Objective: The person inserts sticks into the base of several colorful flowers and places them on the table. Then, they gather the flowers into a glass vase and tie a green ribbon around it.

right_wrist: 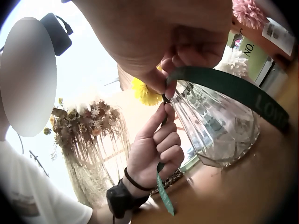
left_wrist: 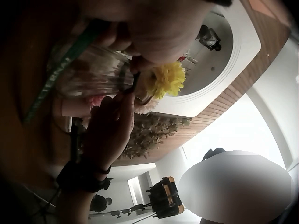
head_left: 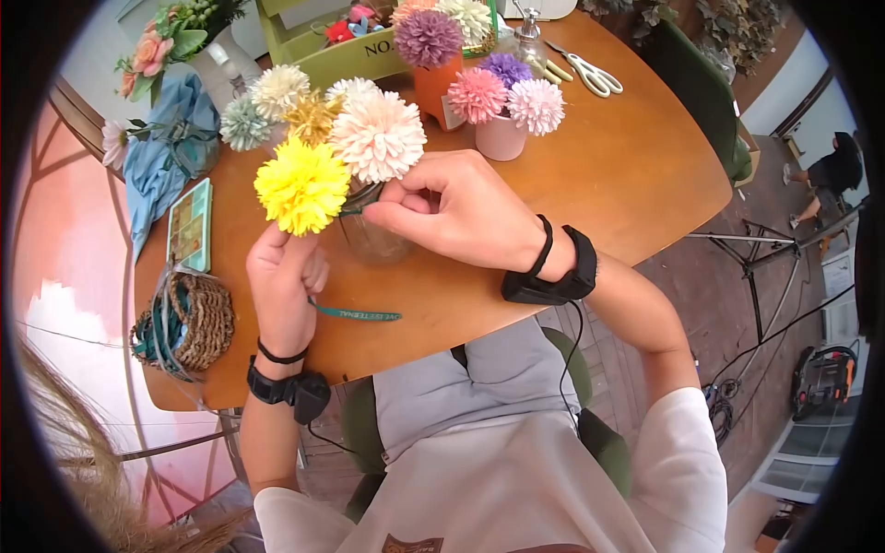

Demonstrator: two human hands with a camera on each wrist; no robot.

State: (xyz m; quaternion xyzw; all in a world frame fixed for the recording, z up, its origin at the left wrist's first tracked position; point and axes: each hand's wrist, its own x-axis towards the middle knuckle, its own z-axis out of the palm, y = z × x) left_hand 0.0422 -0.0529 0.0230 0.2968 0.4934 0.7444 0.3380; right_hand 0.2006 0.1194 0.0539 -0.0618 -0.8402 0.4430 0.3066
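Observation:
A clear ribbed glass vase (right_wrist: pixel 219 128) stands on the table, holding pompom flowers, among them a yellow one (head_left: pixel 302 186) and a pale pink one (head_left: pixel 377 136). A dark green ribbon (right_wrist: pixel 219 88) with printed lettering runs at the vase's neck. My left hand (head_left: pixel 286 276) pinches the ribbon between thumb and forefinger, just below the yellow flower; one ribbon tail (head_left: pixel 361 315) hangs from this hand. On the other side of the neck, my right hand (head_left: pixel 456 207) pinches the ribbon too, its fingertips close to the left ones in the right wrist view. The other tail arcs over the vase.
At the table's left stand a woven basket (head_left: pixel 205 323) with ribbons and a flat green-edged box (head_left: pixel 190 226). Behind the vase are a pink pot (head_left: pixel 501 138) of flowers, an orange container (head_left: pixel 438 88), and a green box (head_left: pixel 359 57). White-handled scissors (head_left: pixel 595 76) lie at the back right.

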